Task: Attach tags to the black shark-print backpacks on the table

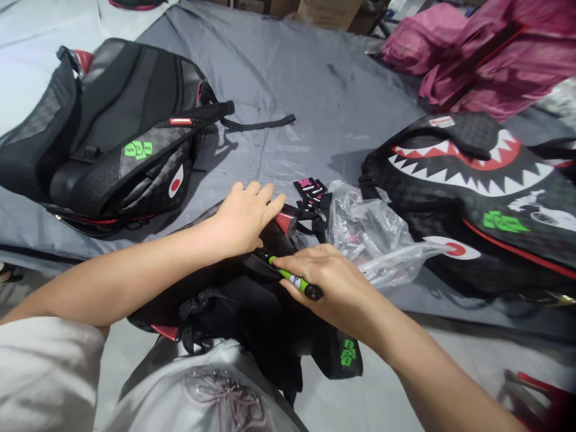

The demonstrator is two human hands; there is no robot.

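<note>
A black backpack [234, 300] with red trim lies at the near table edge and hangs over it, against my front. On its top rests my left hand [247, 216], fingers slightly apart and pressing on the fabric near a red patch. My right hand [321, 276] is closed around a green and black pen-like tool [294, 282], whose thin tip points at the bag just beside my left thumb. Where the tip meets the bag is too small to tell. Small black and pink tags [311, 193] lie beyond the bag, next to a crumpled clear plastic bag [369, 225].
Another black backpack [135, 132] lies at the left, its strap stretching to the middle of the grey sheet [279, 78]. At the right lies a shark-mouth backpack [486, 198]. Pink bags [486, 54] are piled behind it, and cardboard boxes [328, 13] stand beyond the table.
</note>
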